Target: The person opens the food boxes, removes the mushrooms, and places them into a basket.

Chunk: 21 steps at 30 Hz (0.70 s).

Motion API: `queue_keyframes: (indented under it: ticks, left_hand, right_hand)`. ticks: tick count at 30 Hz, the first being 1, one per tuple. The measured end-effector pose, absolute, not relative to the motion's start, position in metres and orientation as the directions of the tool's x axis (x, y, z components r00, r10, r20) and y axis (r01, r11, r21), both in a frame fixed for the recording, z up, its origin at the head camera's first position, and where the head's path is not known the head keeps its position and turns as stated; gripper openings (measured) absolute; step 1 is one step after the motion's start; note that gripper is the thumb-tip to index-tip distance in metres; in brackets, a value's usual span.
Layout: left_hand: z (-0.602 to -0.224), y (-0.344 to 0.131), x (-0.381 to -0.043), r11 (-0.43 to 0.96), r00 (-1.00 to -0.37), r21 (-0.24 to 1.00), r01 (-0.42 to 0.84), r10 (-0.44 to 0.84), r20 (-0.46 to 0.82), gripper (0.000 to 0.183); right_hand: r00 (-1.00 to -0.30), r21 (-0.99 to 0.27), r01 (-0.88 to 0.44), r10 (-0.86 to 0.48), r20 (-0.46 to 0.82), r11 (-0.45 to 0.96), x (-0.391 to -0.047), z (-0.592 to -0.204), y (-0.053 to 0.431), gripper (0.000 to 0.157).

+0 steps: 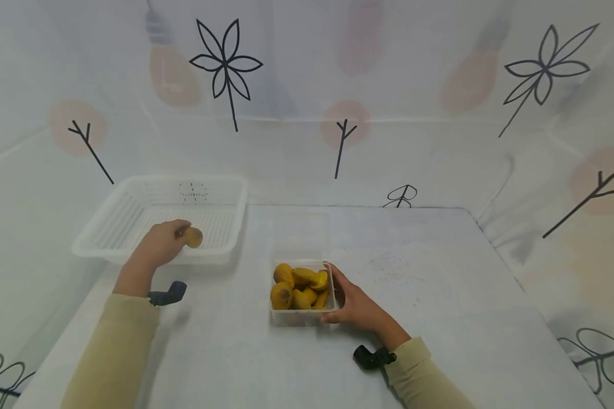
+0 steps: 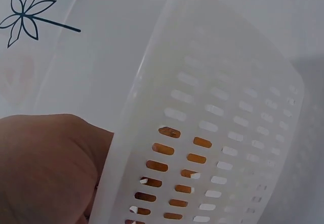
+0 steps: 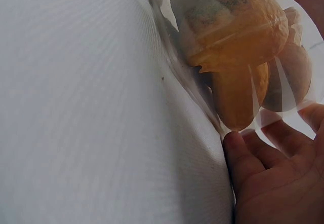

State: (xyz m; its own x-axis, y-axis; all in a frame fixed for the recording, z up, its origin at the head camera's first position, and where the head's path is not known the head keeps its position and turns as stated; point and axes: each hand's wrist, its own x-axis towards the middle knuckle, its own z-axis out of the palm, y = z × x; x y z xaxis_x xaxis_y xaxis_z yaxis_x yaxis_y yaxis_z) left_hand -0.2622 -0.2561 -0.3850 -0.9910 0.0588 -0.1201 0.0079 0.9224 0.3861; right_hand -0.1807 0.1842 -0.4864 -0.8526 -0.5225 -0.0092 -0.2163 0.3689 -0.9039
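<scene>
My left hand [image 1: 162,241] reaches over the near wall of a white perforated plastic basket [image 1: 220,257] and holds a round yellow fruit [image 1: 193,237] between its fingers. From the left wrist camera, yellow-orange patches show through slots in the basket wall [image 2: 202,107], with the hand [image 2: 50,163] partly hidden behind the rim. A clear plastic box [image 1: 297,319] stands on the table, filled with several yellow fruits [image 1: 302,287], some round, some long and knobbly. Its right side is gripped by my right hand [image 1: 358,304]; spread fingers [image 3: 248,158] lie against the clear wall in the right wrist view.
The white table [image 1: 414,272] has its far edge against a patterned cloth backdrop [image 1: 297,85]. The basket stands at the back left, partly past the table's left edge. Each wrist wears a dark camera mount [image 1: 373,358].
</scene>
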Motion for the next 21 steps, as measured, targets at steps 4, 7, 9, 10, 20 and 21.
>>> queue_keyframes:
  ticks: [4,7,9,10,20,21]
  left_hand:
    - [-0.384,-0.257,-0.262,0.93,-0.989,0.369,0.003,0.058,-0.139,0.049]
    - [-0.384,-0.257,-0.262,0.932,-0.989,0.363,-0.008,0.046,-0.142,0.049]
    - [-0.384,-0.256,-0.262,0.933,-0.99,0.359,-0.012,0.041,-0.138,0.049]
    - [-0.383,-0.256,-0.261,0.933,-0.99,0.36,-0.013,0.038,-0.136,0.049]
    - [-0.374,-0.246,-0.255,0.917,-0.995,0.397,0.041,0.074,-0.068,0.048]
    - [-0.373,-0.245,-0.255,0.916,-0.995,0.399,0.05,0.08,-0.058,0.048]
  right_hand:
    - [-0.851,-0.902,-0.224,-0.524,-0.004,0.37,-0.181,-0.486,0.184,0.116]
    - [-0.849,-0.902,-0.226,-0.528,-0.002,0.367,-0.181,-0.486,0.184,0.117]
    - [-0.848,-0.904,-0.226,-0.529,0.0,0.363,-0.181,-0.485,0.184,0.116]
    - [-0.848,-0.906,-0.226,-0.531,0.001,0.359,-0.181,-0.484,0.184,0.116]
    - [-0.847,-0.906,-0.222,-0.531,-0.004,0.361,-0.18,-0.485,0.184,0.115]
    - [-0.848,-0.904,-0.222,-0.531,-0.006,0.365,-0.18,-0.486,0.185,0.115]
